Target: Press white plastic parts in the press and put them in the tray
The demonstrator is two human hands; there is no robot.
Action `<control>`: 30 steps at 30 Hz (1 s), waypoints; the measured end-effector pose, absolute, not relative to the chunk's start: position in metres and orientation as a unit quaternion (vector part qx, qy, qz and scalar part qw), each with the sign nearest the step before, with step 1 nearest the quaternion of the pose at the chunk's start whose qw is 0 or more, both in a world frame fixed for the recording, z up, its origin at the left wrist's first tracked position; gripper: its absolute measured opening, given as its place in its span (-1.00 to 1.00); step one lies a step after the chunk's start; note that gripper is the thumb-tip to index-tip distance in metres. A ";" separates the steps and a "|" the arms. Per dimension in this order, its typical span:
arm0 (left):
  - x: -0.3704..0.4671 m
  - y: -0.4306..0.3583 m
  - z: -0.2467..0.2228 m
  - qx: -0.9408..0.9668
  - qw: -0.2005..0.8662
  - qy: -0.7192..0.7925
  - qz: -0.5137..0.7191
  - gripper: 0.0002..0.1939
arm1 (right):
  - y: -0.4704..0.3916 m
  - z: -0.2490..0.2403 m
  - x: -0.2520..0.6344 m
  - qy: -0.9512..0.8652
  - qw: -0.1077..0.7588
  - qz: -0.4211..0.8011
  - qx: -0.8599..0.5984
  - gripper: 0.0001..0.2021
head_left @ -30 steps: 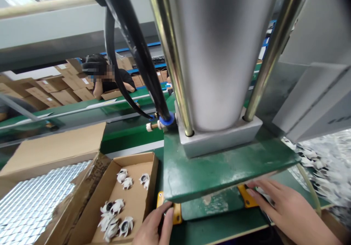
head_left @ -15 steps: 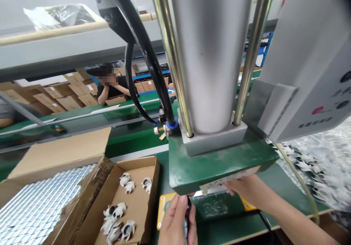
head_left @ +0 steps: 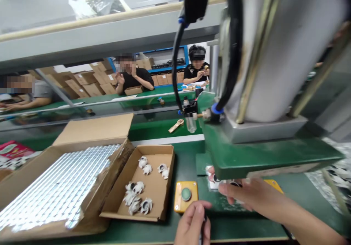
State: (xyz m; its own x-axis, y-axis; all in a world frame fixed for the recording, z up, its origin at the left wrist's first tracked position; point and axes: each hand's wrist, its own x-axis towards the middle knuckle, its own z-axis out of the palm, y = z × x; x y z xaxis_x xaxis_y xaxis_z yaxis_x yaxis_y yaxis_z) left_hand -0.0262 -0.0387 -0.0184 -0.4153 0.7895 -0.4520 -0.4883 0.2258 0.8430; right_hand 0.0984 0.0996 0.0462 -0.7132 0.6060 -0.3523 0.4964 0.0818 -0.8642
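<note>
At the bottom centre of the frame, the left hand [head_left: 192, 225] holds a slim dark piece [head_left: 202, 231] in a narrow grip; it seems light, stiff and perhaps slippery, so its middle is the good place to take it. Right of centre, the right hand [head_left: 246, 194] is just below the front edge of the press [head_left: 263, 157], and whether it holds the small pale part [head_left: 213, 185] beside it, I cannot tell.

We see that the left hand [head_left: 193, 223] is bare, with slim fingers and a thumb of rounded tip; the lower edge cuts it off. The right hand [head_left: 248, 194] is also bare, and we find the right forearm [head_left: 308, 221] bare until the picture's border.
</note>
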 end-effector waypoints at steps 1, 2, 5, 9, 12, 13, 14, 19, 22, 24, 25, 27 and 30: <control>-0.026 -0.041 -0.021 0.134 0.529 0.576 0.609 -0.38 | 0.094 0.049 0.087 -0.715 0.042 0.601 -0.353 -0.66; -0.025 -0.043 -0.023 0.139 0.530 0.573 0.610 -0.37 | 0.088 0.051 0.073 -0.687 0.041 0.648 -0.326 -0.70; -0.025 -0.047 -0.031 0.144 0.527 0.574 0.610 -0.38 | 0.069 0.054 0.020 -0.559 0.051 0.782 -0.271 -0.62; -0.028 -0.053 -0.036 0.137 0.532 0.569 0.612 -0.33 | 0.055 0.050 -0.038 -0.432 0.091 0.866 -0.236 -0.62; -0.033 -0.058 -0.034 0.131 0.525 0.569 0.620 -0.32 | 0.055 0.047 -0.049 -0.425 0.095 0.869 -0.235 -0.63; -0.034 -0.060 -0.033 0.126 0.520 0.571 0.623 -0.33 | 0.056 0.047 -0.045 -0.435 0.100 0.865 -0.231 -0.65; -0.035 -0.061 -0.033 0.120 0.516 0.573 0.626 -0.34 | 0.056 0.047 -0.037 -0.452 0.103 0.858 -0.221 -0.67; -0.035 -0.056 -0.027 0.098 0.520 0.554 0.643 -0.42 | 0.061 0.046 0.041 -0.604 0.106 0.771 -0.173 -0.78; -0.030 -0.036 -0.014 0.119 0.530 0.513 0.665 -0.53 | 0.070 0.041 0.101 -0.643 0.133 0.718 -0.231 -0.79; -0.024 -0.016 0.001 0.130 0.544 0.484 0.673 -0.64 | 0.081 0.038 0.139 -0.647 0.174 0.685 -0.288 -0.75; -0.021 -0.004 0.010 0.130 0.556 0.467 0.675 -0.69 | 0.087 0.037 0.159 -0.648 0.192 0.666 -0.316 -0.72; -0.014 0.020 0.026 0.124 0.593 0.430 0.670 -0.77 | 0.103 0.035 0.198 -0.634 0.235 0.636 -0.372 -0.68; -0.005 0.048 0.038 0.103 0.646 0.387 0.650 -0.83 | 0.130 0.029 0.255 -0.575 0.377 0.582 -0.435 -0.68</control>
